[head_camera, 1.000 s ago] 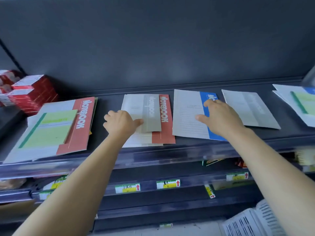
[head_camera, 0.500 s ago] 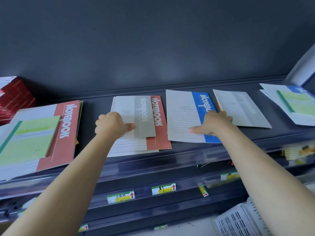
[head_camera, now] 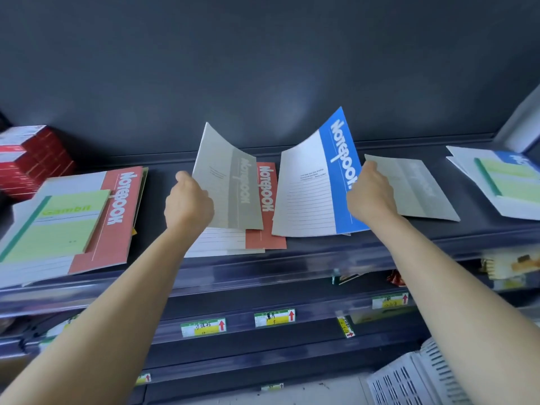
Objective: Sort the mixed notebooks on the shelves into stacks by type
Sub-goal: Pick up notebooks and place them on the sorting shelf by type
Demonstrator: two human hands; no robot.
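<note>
The left grip [head_camera: 188, 206] pinches the left edge of the grey notebook [head_camera: 228, 182], and the right grip [head_camera: 369, 194] is curled round the right edge of the blue notebook [head_camera: 315, 182]; how the fingers lie behind the covers is hidden. Both books stand tilted up from the shelf [head_camera: 160, 185], far edges raised and near edges low. The grey one is over the red notebook [head_camera: 267, 200] and the lined sheets under it, and the blue one is just beside that pile. Each cover bows in a clear curve, so these look light, thin and floppy, paper rather than board. Held by one side edge they sag and may crease or slip. A hold nearer the coloured spine band, or a palm flat under the middle, would likely carry them better. The covers probably slide on one another, so a stack can fan out. Another grey notebook [head_camera: 420, 191] lies flat just right of the right grip, and a blue cover shows in the far-right pile [head_camera: 496, 185].
</note>
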